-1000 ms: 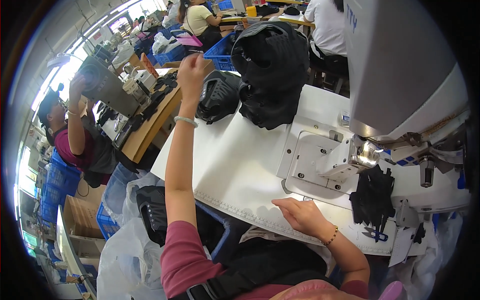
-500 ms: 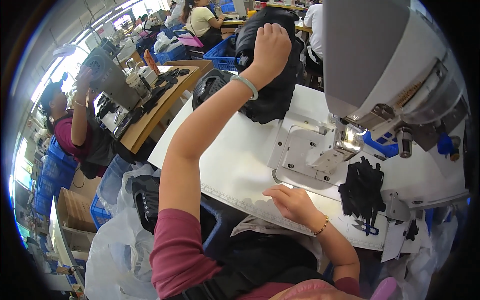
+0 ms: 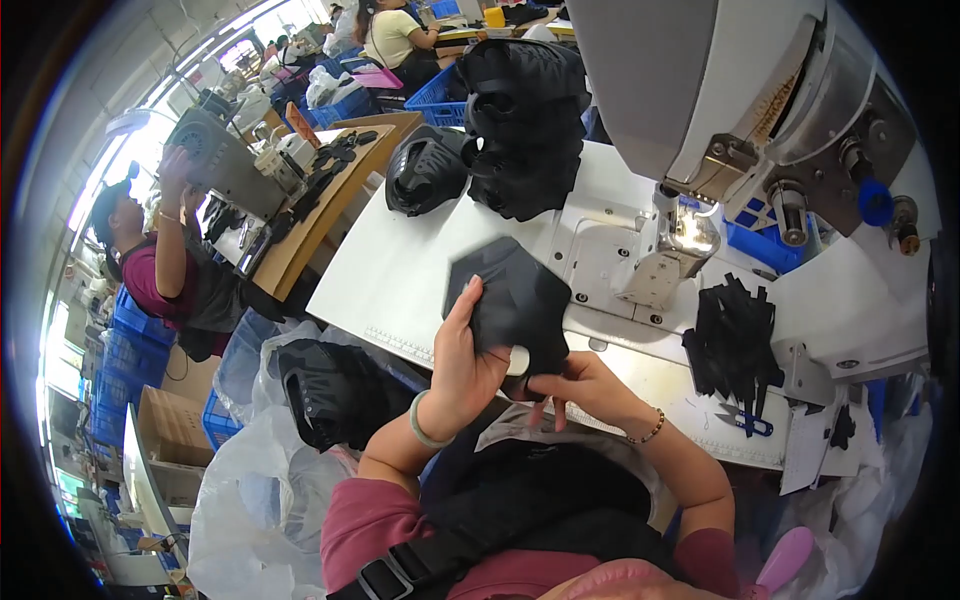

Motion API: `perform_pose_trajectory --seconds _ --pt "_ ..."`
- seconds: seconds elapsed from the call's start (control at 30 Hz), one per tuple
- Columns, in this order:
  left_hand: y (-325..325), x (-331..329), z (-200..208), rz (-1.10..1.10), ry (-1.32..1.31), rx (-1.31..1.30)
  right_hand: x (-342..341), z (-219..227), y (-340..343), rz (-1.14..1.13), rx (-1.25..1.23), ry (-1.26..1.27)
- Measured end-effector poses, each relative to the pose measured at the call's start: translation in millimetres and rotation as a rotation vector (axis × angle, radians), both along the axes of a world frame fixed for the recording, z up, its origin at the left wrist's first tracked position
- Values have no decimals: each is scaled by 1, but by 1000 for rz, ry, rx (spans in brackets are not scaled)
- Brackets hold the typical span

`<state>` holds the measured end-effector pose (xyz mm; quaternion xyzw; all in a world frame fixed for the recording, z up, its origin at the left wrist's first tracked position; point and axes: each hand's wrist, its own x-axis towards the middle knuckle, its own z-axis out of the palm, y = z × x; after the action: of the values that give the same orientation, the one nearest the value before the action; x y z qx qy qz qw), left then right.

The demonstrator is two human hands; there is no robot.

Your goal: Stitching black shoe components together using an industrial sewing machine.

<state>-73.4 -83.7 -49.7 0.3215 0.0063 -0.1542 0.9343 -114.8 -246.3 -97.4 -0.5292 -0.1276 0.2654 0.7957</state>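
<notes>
Head view: above the near edge of the white bench [image 3: 400, 280], a smooth, angular black piece [image 3: 520, 300] sits gripped in the left hand [image 3: 465, 368], while the right hand [image 3: 592, 388] pinches its lower end, seemingly to steady it. Limp black strips [image 3: 735, 335] lie bunched toward the right end, presumably for easy reach.

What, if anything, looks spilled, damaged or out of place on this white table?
Nothing plainly spilled or damaged stands out. Slightly untidy: black strips lie in a ragged bundle on the table, their lower ends at the blue-handled snips.
</notes>
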Motion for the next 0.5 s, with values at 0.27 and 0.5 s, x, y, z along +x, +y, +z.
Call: perform_pose_trajectory --seconds 0.27,0.5 --pt "-23 11 11 -273 -657 905 -9 46 -22 -398 -210 -97" --pt "-81 58 26 49 -789 912 6 53 -53 -612 7 -205"
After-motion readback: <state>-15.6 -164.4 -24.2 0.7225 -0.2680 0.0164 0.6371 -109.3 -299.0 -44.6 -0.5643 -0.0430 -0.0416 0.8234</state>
